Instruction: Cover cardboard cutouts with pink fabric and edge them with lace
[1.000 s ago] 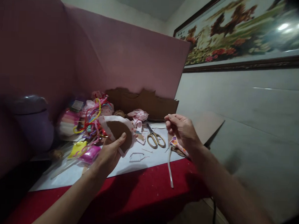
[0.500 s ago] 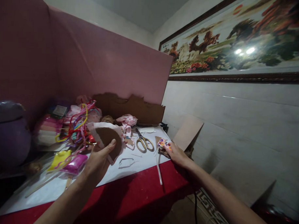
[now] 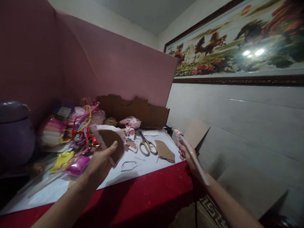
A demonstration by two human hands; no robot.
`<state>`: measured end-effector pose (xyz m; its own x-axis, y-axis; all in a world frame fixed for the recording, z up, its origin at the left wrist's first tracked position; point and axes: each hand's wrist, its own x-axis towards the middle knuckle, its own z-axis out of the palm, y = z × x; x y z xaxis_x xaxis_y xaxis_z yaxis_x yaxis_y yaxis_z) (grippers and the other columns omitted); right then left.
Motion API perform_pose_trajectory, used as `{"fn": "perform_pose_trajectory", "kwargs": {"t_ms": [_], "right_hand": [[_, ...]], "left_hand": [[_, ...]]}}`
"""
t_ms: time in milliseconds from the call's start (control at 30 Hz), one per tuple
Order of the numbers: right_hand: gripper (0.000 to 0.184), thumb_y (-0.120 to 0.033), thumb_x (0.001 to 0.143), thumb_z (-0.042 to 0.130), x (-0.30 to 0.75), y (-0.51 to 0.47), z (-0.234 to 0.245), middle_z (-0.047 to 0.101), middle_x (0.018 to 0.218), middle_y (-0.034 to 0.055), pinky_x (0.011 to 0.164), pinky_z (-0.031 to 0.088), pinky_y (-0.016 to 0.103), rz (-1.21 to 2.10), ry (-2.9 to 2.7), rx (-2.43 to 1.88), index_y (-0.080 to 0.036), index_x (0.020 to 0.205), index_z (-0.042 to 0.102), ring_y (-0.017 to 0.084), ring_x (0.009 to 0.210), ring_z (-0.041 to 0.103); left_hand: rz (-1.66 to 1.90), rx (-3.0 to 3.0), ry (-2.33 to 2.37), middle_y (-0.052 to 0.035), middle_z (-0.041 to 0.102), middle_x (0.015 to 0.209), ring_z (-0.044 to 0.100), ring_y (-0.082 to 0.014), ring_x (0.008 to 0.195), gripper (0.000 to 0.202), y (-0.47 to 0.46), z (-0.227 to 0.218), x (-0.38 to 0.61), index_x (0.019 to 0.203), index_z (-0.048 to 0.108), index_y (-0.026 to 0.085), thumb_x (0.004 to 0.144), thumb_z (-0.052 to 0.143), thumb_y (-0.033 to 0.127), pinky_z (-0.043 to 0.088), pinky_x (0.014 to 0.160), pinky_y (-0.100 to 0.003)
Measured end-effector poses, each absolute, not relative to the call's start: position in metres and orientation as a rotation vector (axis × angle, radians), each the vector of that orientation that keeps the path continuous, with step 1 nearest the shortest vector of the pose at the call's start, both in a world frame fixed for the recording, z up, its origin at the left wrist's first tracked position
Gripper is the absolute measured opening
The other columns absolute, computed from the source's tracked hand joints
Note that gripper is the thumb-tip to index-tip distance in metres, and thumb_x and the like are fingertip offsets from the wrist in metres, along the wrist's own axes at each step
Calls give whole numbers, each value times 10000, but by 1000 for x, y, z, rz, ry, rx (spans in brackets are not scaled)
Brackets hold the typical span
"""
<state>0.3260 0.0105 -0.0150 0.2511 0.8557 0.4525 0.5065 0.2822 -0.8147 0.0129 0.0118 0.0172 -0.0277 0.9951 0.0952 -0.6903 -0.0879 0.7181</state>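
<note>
My left hand (image 3: 100, 163) pinches a curved cardboard piece (image 3: 111, 139) edged with pale pink fabric, thumb on its brown face. At the right edge of the table, my right hand (image 3: 190, 158) is wrapped round a hot glue gun (image 3: 178, 135), raised and smeared by motion. A long translucent glue stick (image 3: 196, 162) sticks out of its back toward me, and a dark cord (image 3: 196, 208) hangs below. Between the hands lie gold-handled scissors (image 3: 147, 148) and a flat cardboard scrap (image 3: 165, 151) on white paper.
Left of my left hand are tangled pipe cleaners (image 3: 84, 128), yellow (image 3: 62, 161) and magenta packets (image 3: 77, 165), and a purple bin (image 3: 13, 135). Crumpled pink fabric (image 3: 131, 122) and a twine ball (image 3: 110, 121) lie behind. A cardboard sheet (image 3: 193, 132) leans at the right wall.
My right hand has lifted the glue gun off the cardboard scrap and swung it right, uncovering the scrap. The glue stick now points back along my forearm. My left hand keeps its hold.
</note>
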Motion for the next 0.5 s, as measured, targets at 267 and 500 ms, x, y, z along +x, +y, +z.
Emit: {"fn": "perform_pose_trajectory", "kwargs": {"t_ms": [267,500], "right_hand": [[349,-423,618,743,258,-55,13,427,555,-44,412,266,211,1130,-1380,-1188,-165,751,548,77,459,344],[319,-459,681,690,220,-63,17,403,529,-59,379,241,210,1223,-1563,-1156,-208,774,518,77,426,311]], "left_hand": [[1299,728,432,-140,706,920,675,-242,855,196,11,15,8,982,631,91,805,561,139,520,839,-394],[1234,720,371,-133,707,894,668,-238,866,198,9,13,9,978,634,85,830,530,167,501,859,-377]]}}
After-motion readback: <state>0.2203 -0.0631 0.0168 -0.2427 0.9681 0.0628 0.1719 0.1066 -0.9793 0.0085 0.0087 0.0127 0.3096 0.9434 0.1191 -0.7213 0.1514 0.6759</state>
